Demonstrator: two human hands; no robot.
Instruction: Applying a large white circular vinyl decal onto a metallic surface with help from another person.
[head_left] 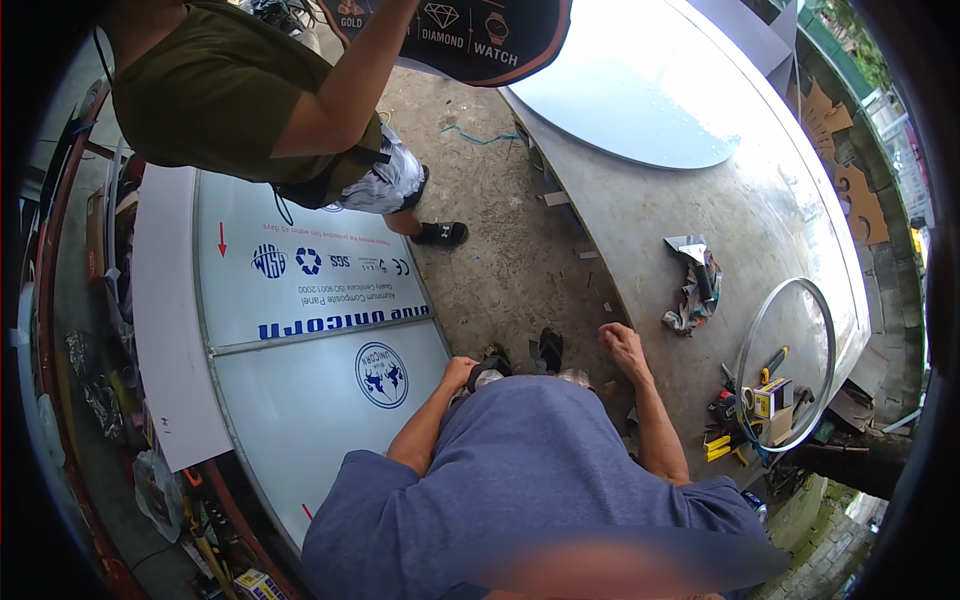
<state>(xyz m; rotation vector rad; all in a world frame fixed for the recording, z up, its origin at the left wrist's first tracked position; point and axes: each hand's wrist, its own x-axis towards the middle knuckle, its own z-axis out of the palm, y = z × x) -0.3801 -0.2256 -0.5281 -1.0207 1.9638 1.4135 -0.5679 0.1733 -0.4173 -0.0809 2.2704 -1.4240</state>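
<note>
My left hand (460, 372) is down by my left thigh, fingers curled against something dark that I cannot make out. My right hand (624, 345) hangs beside the grey metal table (660, 390), fingers loosely bent and apart, holding nothing. On that table lie a scraper (695, 265) on crumpled paper, a pale grey ring (748, 370), a yellow box (771, 398) and hand tools (718, 445). To my left are large white printed panels (300, 380).
A person in an olive shirt (220, 120) stands front left, arm raised at a black printed sign (440, 35). A white oval board (630, 90) lies on the table's far end. The concrete floor (500, 270) runs between table and panels; cluttered racks (120, 380) line the left.
</note>
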